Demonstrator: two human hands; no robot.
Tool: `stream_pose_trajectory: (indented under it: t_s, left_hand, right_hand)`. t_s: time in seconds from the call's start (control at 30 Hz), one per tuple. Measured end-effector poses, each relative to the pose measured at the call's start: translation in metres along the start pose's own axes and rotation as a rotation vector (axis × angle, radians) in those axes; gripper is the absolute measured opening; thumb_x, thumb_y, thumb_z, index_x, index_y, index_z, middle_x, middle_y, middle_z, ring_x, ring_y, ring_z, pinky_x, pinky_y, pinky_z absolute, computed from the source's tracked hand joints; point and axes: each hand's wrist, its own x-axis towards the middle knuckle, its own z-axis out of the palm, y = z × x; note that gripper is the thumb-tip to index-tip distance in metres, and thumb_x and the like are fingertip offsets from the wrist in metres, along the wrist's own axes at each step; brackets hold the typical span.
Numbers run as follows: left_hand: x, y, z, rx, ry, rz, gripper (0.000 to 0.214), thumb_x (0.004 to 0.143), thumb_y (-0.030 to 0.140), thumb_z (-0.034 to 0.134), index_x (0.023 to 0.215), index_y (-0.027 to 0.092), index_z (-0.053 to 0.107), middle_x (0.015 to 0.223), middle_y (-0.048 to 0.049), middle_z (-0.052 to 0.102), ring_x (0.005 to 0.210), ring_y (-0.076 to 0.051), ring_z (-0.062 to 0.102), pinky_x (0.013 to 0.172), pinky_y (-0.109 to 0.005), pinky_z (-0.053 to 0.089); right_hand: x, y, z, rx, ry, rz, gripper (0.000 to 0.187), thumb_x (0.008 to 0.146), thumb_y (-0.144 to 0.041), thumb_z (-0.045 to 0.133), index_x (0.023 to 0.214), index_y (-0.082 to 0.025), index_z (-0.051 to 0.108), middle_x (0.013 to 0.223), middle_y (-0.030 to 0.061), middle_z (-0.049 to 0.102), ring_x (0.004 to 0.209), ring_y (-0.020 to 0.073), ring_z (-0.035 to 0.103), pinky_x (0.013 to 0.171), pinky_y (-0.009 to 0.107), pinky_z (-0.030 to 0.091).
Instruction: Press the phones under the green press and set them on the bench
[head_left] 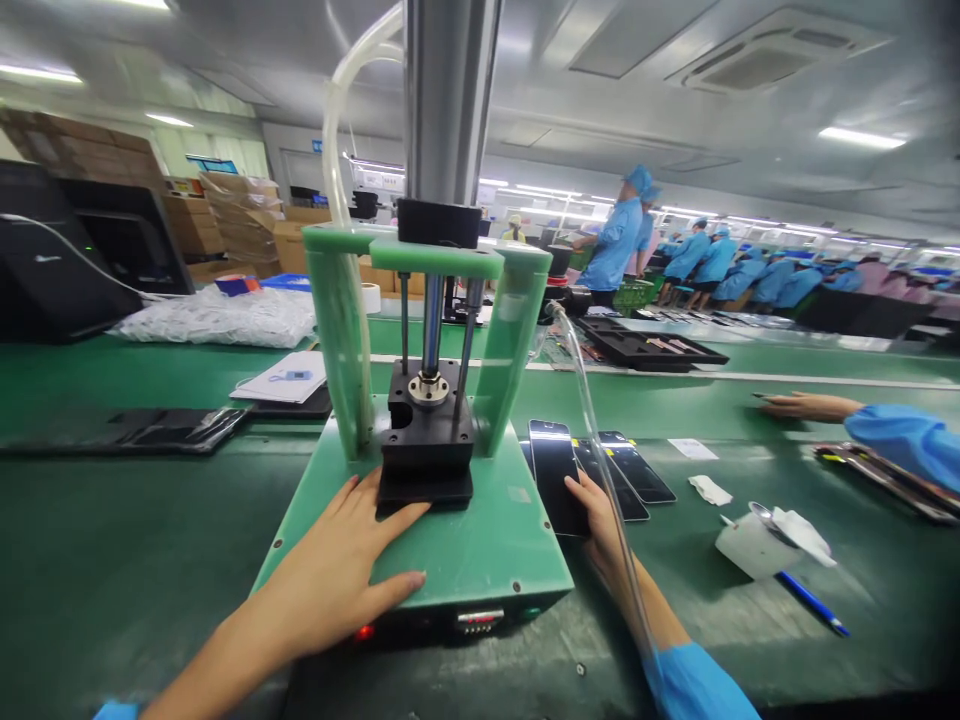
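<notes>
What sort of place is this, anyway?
Probably an electronics factory floor: phone-like devices lie beside a green press-like machine, and people in blue caps and smocks are in the background.

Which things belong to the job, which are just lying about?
Likely in the job:
pneumatic press, left hand on its base
phone, in right hand
other phones beside it

Apparently just lying about:
blue pen
white paper roll
crumpled tissue
paper slip

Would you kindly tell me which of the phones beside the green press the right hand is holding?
The foremost phone, beside the green press: the right hand grips its right edge, while the yellow-marked phones lie farther right.
</notes>
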Motion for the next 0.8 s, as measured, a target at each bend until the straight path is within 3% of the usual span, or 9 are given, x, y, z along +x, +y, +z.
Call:
stream_pose_trajectory:
  t_s: [0.17,0.27,0.5,0.67,0.8]
  left_hand:
    - [0.001,0.005,-0.006,-0.046,-0.022,-0.011,0.064,0.094,0.062,0.064,0.15,0.031,0.055,0.164,-0.0147,0.04,0.152,-0.044,0.036,0.121,-0.073,0.033]
    - [0.001,0.005,-0.007,-0.069,-0.02,-0.008,0.065,0.093,0.061,0.065,0.15,0.031,0.055,0.163,-0.0151,0.04,0.152,-0.043,0.036,0.121,-0.073,0.034]
    - [0.0,0.005,-0.006,-0.063,0.004,-0.008,0.064,0.092,0.061,0.067,0.149,0.032,0.056,0.163,-0.0135,0.041,0.151,-0.043,0.038,0.121,-0.071,0.035]
    - [0.0,0.005,-0.007,-0.049,0.009,0.002,0.064,0.093,0.059,0.067,0.149,0.031,0.056,0.163,-0.0145,0.041,0.151,-0.043,0.038,0.121,-0.071,0.035]
    - [0.0,0.005,-0.007,-0.041,-0.005,-0.006,0.064,0.093,0.06,0.066,0.149,0.031,0.056,0.162,-0.0155,0.042,0.15,-0.044,0.038,0.12,-0.073,0.035]
  right_hand:
    - [0.0,-0.003,0.0,0.05,0.035,0.044,0.068,0.048,-0.048,0.101,0.099,-0.02,0.067,0.11,0.0068,0.066,0.115,0.0394,0.059,0.087,0.039,0.061]
    - [-0.001,-0.004,0.0,0.033,0.015,0.038,0.068,0.051,-0.05,0.099,0.102,-0.019,0.068,0.117,0.0081,0.065,0.116,0.0387,0.059,0.084,0.036,0.061]
    - [0.004,0.003,-0.009,0.026,-0.071,0.021,0.066,0.059,-0.051,0.102,0.11,-0.021,0.072,0.12,0.0059,0.064,0.12,0.0386,0.057,0.095,0.041,0.06]
    - [0.002,0.0,-0.005,0.034,-0.018,0.038,0.069,0.051,-0.052,0.104,0.105,-0.022,0.073,0.117,0.0068,0.065,0.117,0.0405,0.059,0.09,0.043,0.062]
    - [0.0,-0.001,-0.002,0.022,0.011,0.04,0.068,0.048,-0.053,0.103,0.102,-0.023,0.073,0.118,0.0048,0.065,0.121,0.0386,0.057,0.096,0.04,0.059]
